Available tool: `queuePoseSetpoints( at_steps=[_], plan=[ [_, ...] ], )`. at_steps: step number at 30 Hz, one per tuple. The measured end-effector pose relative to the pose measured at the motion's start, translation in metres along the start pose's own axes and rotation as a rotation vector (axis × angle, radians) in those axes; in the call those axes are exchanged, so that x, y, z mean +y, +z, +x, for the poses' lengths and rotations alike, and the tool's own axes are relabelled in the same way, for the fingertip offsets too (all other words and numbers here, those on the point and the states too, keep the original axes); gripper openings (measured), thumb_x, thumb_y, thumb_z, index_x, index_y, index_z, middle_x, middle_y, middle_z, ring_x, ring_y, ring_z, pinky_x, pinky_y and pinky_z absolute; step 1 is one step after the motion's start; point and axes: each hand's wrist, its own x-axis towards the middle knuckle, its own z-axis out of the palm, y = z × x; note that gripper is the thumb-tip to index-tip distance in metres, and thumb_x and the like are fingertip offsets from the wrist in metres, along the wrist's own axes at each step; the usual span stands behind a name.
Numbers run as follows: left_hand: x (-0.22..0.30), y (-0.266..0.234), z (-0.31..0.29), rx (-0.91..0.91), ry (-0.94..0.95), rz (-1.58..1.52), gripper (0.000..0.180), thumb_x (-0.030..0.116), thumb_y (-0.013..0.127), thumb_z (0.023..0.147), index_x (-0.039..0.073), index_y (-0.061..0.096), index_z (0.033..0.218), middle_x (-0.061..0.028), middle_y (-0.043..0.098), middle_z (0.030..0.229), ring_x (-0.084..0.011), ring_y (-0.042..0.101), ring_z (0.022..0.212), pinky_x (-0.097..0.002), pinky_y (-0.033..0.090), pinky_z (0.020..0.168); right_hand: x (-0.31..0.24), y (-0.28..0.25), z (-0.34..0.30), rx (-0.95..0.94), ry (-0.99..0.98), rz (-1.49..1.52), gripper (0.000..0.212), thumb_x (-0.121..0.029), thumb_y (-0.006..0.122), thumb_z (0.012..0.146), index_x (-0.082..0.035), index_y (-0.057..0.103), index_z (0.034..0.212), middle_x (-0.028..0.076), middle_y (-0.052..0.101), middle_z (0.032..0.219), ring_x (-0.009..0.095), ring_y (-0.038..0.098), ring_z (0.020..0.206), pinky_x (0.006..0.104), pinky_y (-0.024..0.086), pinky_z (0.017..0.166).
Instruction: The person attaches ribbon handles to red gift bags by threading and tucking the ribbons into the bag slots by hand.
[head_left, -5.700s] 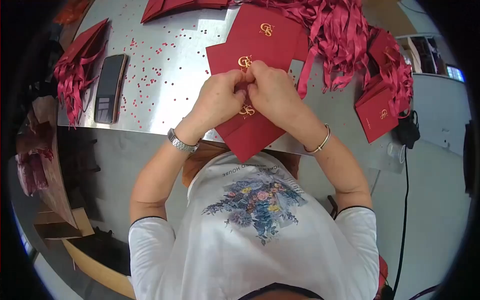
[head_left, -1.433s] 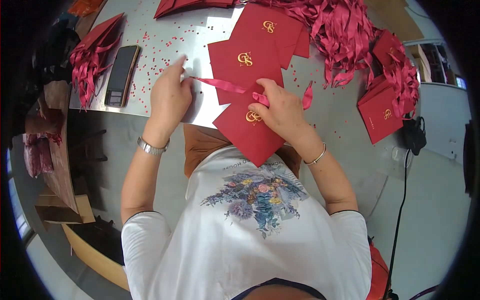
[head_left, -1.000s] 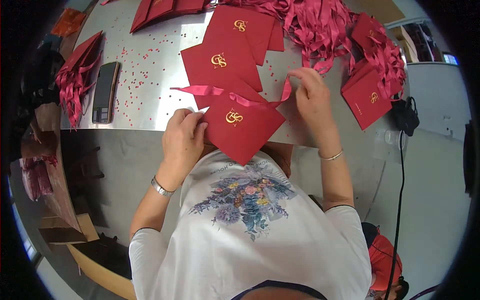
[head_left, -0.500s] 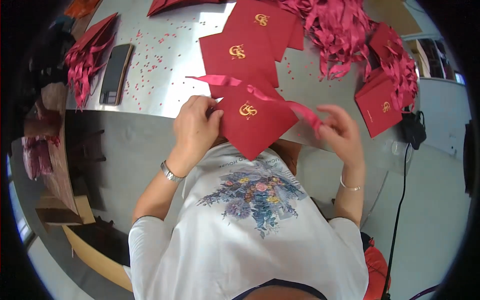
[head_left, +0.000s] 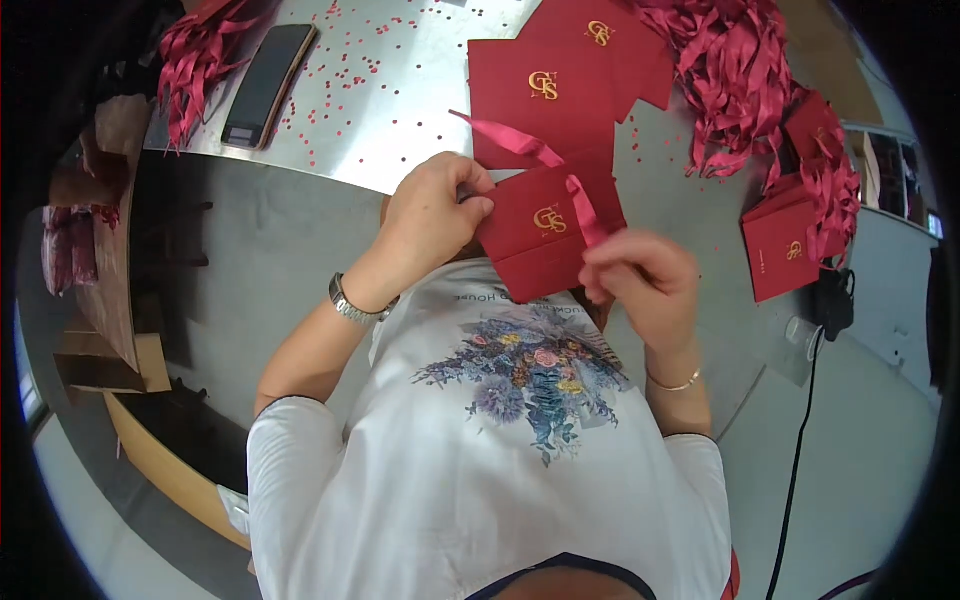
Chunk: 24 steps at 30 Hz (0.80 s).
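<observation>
My left hand (head_left: 430,212) is closed on the left edge of a flat red paper envelope (head_left: 522,265) with a gold emblem, pinching it between thumb and fingers. A pinkish-red ribbon (head_left: 584,212) passes across the envelope; its loose end lies beyond the top edge, pointing to the far left. At the envelope's right side my right hand (head_left: 648,280) is curled, with the ribbon running into its fingers. The fingertips are slightly blurred. Just beyond, more red envelopes (head_left: 570,110) with gold emblems overlap on the metal table (head_left: 385,105).
A heap of red ribbons (head_left: 730,85) lies at the far right, near ribboned red envelopes (head_left: 783,255). A phone (head_left: 268,85) and another ribbon bunch (head_left: 195,75) lie at the far left. Small red paper dots are scattered between. A black cable (head_left: 797,450) hangs at right.
My right hand has moved left and nearer, bringing the ribbon in to the envelope's right side. The envelope now shows a crosswise crease or edge. The whole view has shifted a little.
</observation>
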Motion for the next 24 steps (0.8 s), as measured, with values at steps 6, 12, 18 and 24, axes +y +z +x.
queuePoseSetpoints(
  at_steps=[6,12,18,24],
  plan=[
    [0.010,-0.005,0.008,-0.103,0.035,0.053,0.019,0.003,0.072,0.073,0.000,0.064,0.090,-0.0102,0.063,0.088,-0.0230,0.062,0.080,-0.0339,0.050,0.072,0.052,0.028,0.034,0.240,-0.141,-0.456,0.008,-0.006,0.067,0.082,0.000,0.064,0.086,0.010,0.062,0.074,0.023,0.062,0.066,0.0325,0.047,0.058],
    [0.015,-0.010,0.015,-0.191,0.012,0.136,0.020,0.006,0.073,0.073,0.001,0.064,0.090,-0.0122,0.063,0.090,-0.0261,0.062,0.081,-0.0354,0.050,0.073,0.078,0.034,0.041,0.237,-0.266,-0.862,0.009,-0.015,0.066,0.083,-0.007,0.062,0.080,0.009,0.060,0.073,0.028,0.061,0.067,0.0376,0.048,0.056],
    [0.003,-0.003,0.011,-0.158,0.164,0.193,0.017,0.001,0.071,0.075,-0.002,0.063,0.090,-0.0101,0.060,0.088,-0.0234,0.060,0.081,-0.0323,0.049,0.074,0.078,0.036,0.043,0.236,-0.271,-0.938,0.012,-0.017,0.063,0.084,-0.009,0.059,0.076,0.008,0.057,0.069,0.028,0.059,0.064,0.0383,0.046,0.053],
    [-0.005,0.003,0.010,-0.111,0.154,0.070,0.014,0.000,0.068,0.075,0.000,0.066,0.089,-0.0115,0.061,0.088,-0.0274,0.061,0.084,-0.0355,0.049,0.075,0.073,0.039,0.044,0.269,-0.223,-0.841,0.013,-0.017,0.064,0.083,-0.008,0.059,0.074,0.008,0.057,0.068,0.028,0.060,0.063,0.0402,0.046,0.052]
  ],
)
